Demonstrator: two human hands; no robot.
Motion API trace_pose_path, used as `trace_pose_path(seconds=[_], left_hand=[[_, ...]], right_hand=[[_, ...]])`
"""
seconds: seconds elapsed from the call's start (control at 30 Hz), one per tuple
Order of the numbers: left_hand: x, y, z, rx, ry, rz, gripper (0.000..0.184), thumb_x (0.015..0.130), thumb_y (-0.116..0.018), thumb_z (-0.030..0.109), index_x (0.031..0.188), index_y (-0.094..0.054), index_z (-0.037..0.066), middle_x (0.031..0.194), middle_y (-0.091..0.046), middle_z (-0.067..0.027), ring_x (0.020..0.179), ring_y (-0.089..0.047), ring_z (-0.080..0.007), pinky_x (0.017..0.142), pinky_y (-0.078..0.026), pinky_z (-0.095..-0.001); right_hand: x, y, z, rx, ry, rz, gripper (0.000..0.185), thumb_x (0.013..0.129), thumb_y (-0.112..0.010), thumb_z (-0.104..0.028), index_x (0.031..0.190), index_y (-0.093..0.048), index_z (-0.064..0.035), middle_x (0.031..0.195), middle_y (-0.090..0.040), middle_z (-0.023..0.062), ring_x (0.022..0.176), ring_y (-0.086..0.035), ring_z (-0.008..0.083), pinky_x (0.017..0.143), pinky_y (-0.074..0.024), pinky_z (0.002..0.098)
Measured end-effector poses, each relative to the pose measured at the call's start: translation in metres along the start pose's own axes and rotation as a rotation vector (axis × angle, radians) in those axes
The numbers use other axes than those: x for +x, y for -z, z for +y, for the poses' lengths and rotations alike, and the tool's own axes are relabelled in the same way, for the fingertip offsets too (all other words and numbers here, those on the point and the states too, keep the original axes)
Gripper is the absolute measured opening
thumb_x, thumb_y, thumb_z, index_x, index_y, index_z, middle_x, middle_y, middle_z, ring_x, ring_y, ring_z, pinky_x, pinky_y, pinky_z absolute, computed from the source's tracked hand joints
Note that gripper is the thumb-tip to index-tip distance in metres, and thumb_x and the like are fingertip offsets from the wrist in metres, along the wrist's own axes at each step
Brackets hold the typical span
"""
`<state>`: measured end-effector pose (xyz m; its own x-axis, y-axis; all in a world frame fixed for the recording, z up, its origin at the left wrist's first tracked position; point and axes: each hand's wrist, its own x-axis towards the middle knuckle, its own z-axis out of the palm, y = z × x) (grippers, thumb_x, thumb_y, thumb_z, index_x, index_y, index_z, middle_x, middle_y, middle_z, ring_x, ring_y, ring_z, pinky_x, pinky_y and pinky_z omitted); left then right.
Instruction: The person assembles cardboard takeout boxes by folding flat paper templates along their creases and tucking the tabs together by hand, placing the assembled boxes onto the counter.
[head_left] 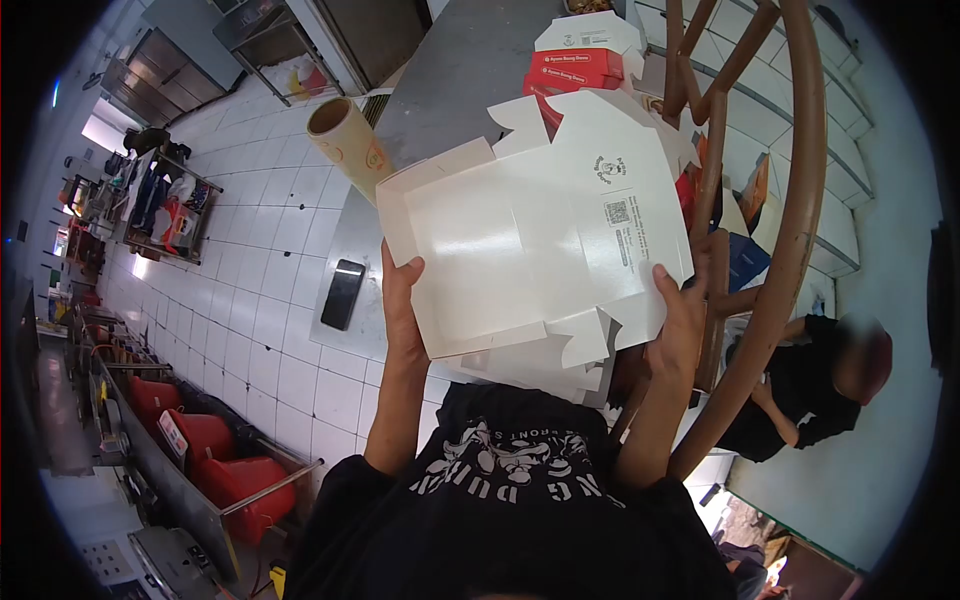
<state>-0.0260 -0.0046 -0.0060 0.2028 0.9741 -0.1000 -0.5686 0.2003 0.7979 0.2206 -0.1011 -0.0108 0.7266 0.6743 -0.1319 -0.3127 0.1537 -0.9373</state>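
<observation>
Box (480, 240) of thin white card sits open between the hands, held up in front of the chest, its folded tray side by the left hand and its flatter lid side by the right. The left hand (402, 312) grips the outer wall, thumb over the edge; the right hand (682, 315) pinches the lid's edge, thumb on top. It should be very light, springy along the folded walls but floppy across the lid and the loose flaps (588, 340), which could crease or tear if squeezed. The shine suggests a smooth, slightly slippery coating. A broad hold low on two opposite walls, with fingers spread under the base, looks the safest; the flaps would be poor places to pull. Just outside the left hand lies a phone (343, 295), with a roll (368, 155) beyond that hand, on the grey table (425, 90). Ahead of the right hand are red boxes (578, 72); brown bars (800, 200) rise beside it. Most fingers of both hands are hidden behind the card, so how far they reach under it cannot be told. More white card (530, 370) shows below the near edge, but its shape and number of layers are hard to make out. The small print by the right thumb is too fine to read.
</observation>
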Motion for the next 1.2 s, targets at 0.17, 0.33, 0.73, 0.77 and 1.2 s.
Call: trace_pose_path(seconds=[0.17,0.33,0.73,0.77,1.2], left_hand=[[-0.001,-0.016,-0.01,0.279,-0.17,0.051,0.069,0.083,-0.054,0.013,0.142,-0.018,0.006,0.125,-0.043,-0.017,0.109,-0.052,-0.0246,0.088,-0.048,-0.0349],[0.011,-0.014,-0.024,0.715,-0.415,-0.019,0.062,0.094,-0.046,0.026,0.144,-0.015,0.006,0.132,-0.041,-0.0156,0.113,-0.051,-0.0212,0.091,-0.045,-0.0304],[0.004,-0.027,-0.013,0.255,-0.252,0.122,0.052,0.101,-0.029,0.031,0.145,-0.016,0.008,0.135,-0.042,-0.0091,0.113,-0.052,-0.0159,0.093,-0.047,-0.0303],[0.004,-0.025,-0.014,0.256,-0.25,0.121,0.052,0.101,-0.029,0.031,0.145,-0.016,0.008,0.135,-0.042,-0.0091,0.113,-0.052,-0.0159,0.093,-0.047,-0.0303],[-0.007,-0.034,-0.011,0.204,-0.134,-0.029,0.05,0.102,-0.024,0.028,0.145,-0.015,0.007,0.141,-0.035,-0.0109,0.121,-0.045,-0.017,0.099,-0.042,-0.0341]], right_hand=[[-0.027,0.003,0.003,0.201,-0.172,-0.179,0.05,0.082,-0.059,-0.004,0.128,-0.041,0.0036,0.119,-0.054,0.0161,0.113,-0.053,0.0267,0.096,-0.0427,0.0357],[-0.053,-0.032,0.0,-0.02,0.148,-0.883,0.058,0.072,-0.068,-0.025,0.122,-0.048,-0.0043,0.142,-0.028,0.0229,0.136,-0.023,0.0285,0.111,-0.0118,0.041],[-0.046,-0.027,0.021,-0.009,0.274,-0.835,0.023,0.076,-0.057,-0.015,0.09,-0.066,0.0006,0.144,-0.029,0.0272,0.131,-0.035,0.0375,0.104,-0.0291,0.0438],[-0.045,-0.028,0.021,-0.01,0.273,-0.833,0.023,0.076,-0.057,-0.015,0.09,-0.066,0.0006,0.144,-0.029,0.0272,0.131,-0.035,0.0375,0.104,-0.0291,0.0438],[-0.045,-0.045,0.024,-0.526,0.639,-0.437,0.027,0.082,-0.067,-0.008,0.109,-0.064,-0.0062,0.088,-0.065,0.01,0.083,-0.061,0.0188,0.078,-0.0467,0.0299]])
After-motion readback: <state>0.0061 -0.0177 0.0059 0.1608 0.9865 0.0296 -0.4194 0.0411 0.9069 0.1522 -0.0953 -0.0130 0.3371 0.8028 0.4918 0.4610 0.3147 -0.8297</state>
